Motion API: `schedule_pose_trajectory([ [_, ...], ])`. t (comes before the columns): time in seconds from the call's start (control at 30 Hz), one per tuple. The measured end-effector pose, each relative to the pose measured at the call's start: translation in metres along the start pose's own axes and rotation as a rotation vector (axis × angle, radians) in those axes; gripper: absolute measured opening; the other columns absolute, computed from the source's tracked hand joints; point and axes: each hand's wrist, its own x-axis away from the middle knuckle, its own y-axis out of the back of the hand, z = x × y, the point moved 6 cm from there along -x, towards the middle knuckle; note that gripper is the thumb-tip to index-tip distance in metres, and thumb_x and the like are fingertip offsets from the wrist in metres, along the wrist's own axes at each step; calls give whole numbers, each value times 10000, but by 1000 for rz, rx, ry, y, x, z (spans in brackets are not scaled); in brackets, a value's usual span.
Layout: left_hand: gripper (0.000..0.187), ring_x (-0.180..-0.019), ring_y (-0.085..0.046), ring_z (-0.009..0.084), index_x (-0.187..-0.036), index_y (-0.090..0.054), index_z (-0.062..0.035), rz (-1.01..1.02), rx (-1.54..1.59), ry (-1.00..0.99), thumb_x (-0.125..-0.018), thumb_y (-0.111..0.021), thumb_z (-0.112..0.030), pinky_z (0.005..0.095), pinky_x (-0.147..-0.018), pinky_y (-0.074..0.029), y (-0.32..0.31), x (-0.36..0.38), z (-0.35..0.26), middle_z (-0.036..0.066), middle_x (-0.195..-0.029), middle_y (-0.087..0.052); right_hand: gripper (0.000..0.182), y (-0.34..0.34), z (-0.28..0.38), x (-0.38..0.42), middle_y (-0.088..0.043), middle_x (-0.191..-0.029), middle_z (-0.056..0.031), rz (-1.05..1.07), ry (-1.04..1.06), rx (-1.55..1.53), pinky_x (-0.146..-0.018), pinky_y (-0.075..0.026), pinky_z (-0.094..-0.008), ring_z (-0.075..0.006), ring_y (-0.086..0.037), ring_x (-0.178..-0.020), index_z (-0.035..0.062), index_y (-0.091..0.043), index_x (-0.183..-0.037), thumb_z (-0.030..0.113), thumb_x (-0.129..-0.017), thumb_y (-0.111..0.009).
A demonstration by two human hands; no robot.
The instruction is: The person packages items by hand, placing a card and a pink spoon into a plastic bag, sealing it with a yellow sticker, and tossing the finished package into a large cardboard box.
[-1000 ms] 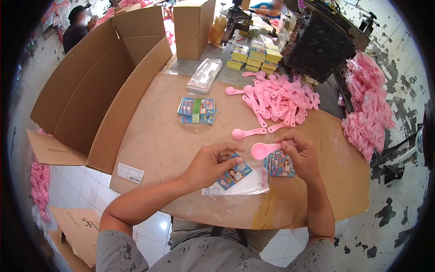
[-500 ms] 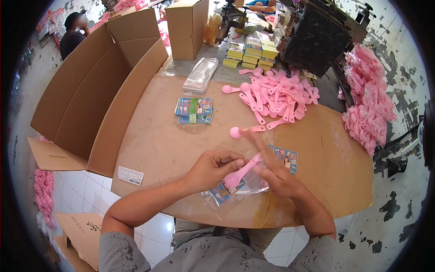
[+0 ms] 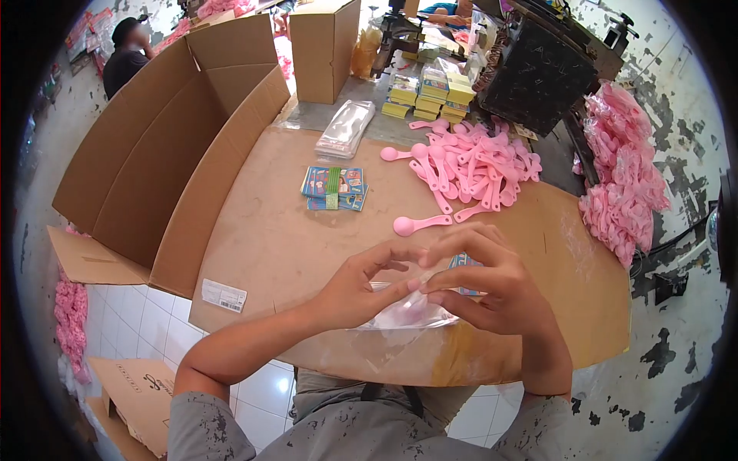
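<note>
Half a second ago the right hand (image 3: 492, 288) was sliding a pink spoon (image 3: 411, 311) into the clear bag (image 3: 403, 315); now the spoon sits inside the bag, a pink blur through the plastic, and both hands have closed in over the bag's top edge. Fingertips of the left hand (image 3: 361, 284) pinch the bag's upper rim from the left, while the right hand's thumb and fingers grip the same rim from the right — the two sets of fingertips almost meet above the bag. Between and just under the hands, the bag is near the front edge of the table (image 3: 261, 246).

Behind the right hand's fingers a small stack of printed cards (image 3: 461, 261) peeks out. One loose spoon (image 3: 420, 224) lies on the table just beyond the hands, and farther back is a banded pack of cards (image 3: 334, 188) — well apart from the heap of pink spoons (image 3: 477, 165) to its right. An open cardboard box (image 3: 161, 146) stands at the left.
</note>
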Motion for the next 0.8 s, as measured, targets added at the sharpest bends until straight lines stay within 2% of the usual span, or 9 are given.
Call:
schedule_pose_trajectory([
  [0.07, 455, -1313, -603, 202, -1404, -587, -30, 26, -98, -63, -976, -706, -130, 381, -1073, -505, 2, 2, -17, 124, -1420, -633, 189, 11, 8, 0, -707, -1018, -79, -18, -53, 132, -843, -528, -384, -257, -685, -974, 68, -751, -1005, 62, -827, -817],
  [0.17, 513, -1291, -636, 229, -1432, -573, -35, 55, -260, -147, -942, -714, -87, 395, -1064, -517, -4, 6, -38, 145, -1392, -656, 185, 4, -1, 1, -703, -931, -81, 2, -175, 73, -724, -545, -343, -238, -699, -834, 47, -748, -1027, 42, -849, -797],
  [0.27, 558, -1227, -677, 262, -1435, -575, -35, 51, -264, -206, -915, -767, -98, 405, -1047, -532, -10, 4, -42, 156, -1358, -678, 161, 5, 2, 0, -679, -832, -60, -209, -205, 61, -547, -452, -268, -138, -615, -667, 31, -775, -998, -5, -845, -807],
  [0.37, 515, -1139, -729, 268, -1405, -599, -18, -15, -344, -243, -923, -770, -77, 379, -994, -568, -9, 5, -45, 139, -1268, -730, 173, -1, 1, 2, -682, -831, -49, -205, -182, 69, -538, -450, -259, -111, -609, -655, 31, -775, -1024, -7, -857, -797],
  [0.47, 415, -1086, -756, 244, -1354, -636, 1, -45, -233, -219, -956, -741, -54, 344, -933, -599, -8, 2, -36, 137, -1178, -764, 170, -1, 2, 3, -696, -969, -104, -122, -208, 72, -652, -560, -352, -252, -698, -792, 18, -725, -1076, 23, -909, -758],
  [0.57, 341, -1035, -771, 222, -1320, -655, 17, -89, -158, -168, -983, -695, -20, 315, -886, -619, -4, 3, -35, 145, -1107, -783, 219, -2, 7, 3, -705, -1092, -103, -279, -99, 116, -774, -555, -377, -263, -700, -925, 33, -720, -1075, 21, -864, -776],
  [0.67, 319, -965, -771, 178, -1298, -645, 47, -116, -115, -88, -985, -683, 3, 306, -870, -610, -2, 3, -42, 134, -1055, -790, 246, -5, 28, -1, -695, -1203, -100, -193, 81, 497, -912, -504, -395, -254, -677, -1063, 43, -714, -1052, 71, -817, -782],
  [0.8, 331, -927, -778, 174, -1297, -649, 47, -117, -206, -121, -971, -689, 14, 299, -814, -621, -2, 7, -38, 126, -1031, -796, 260, -27, 19, 6, -682, -1242, -97, -135, 128, 739, -959, -459, -389, -235, -656, -1113, 39, -708, -1028, 165, -805, -753],
])
